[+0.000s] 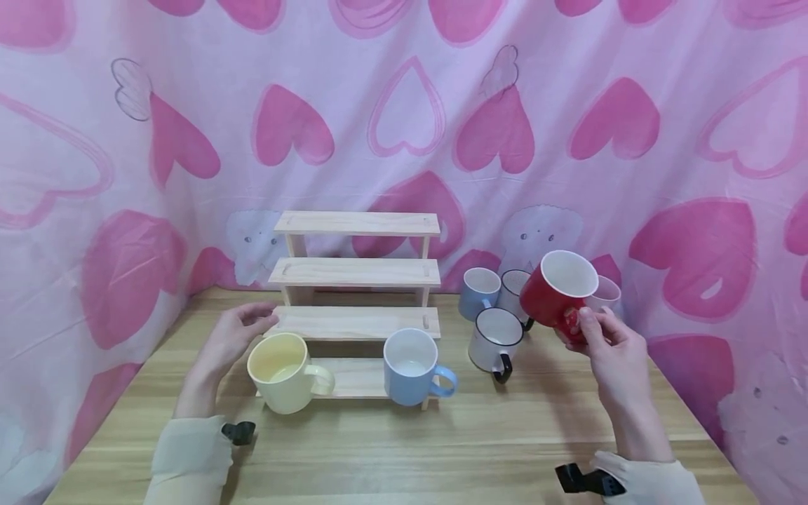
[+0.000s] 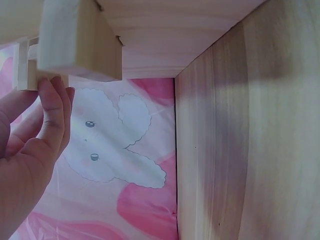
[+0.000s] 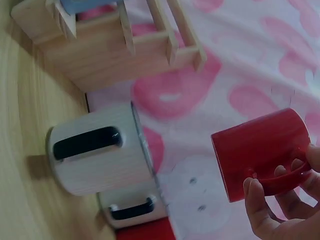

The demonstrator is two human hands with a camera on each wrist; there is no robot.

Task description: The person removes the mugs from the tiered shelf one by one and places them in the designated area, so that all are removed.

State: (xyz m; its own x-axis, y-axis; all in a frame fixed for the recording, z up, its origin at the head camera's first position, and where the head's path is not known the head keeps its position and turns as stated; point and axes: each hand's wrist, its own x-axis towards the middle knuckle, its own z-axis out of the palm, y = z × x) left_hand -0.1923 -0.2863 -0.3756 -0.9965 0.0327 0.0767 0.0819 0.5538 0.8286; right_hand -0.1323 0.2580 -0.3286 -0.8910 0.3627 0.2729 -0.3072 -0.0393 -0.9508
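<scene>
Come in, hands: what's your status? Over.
Right hand holding red mug aloft. Left hand at wooden rack. Black-handled white mug between red mug and rack.

Red mug with white inside, pale yellow mug, pink heart-patterned cloth

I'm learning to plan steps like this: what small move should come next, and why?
Probably move the right hand leftward toward the wooden rack: it holds the red mug by its handle in the air, while a yellow mug and a light blue mug already stand on the lowest shelf.
</scene>
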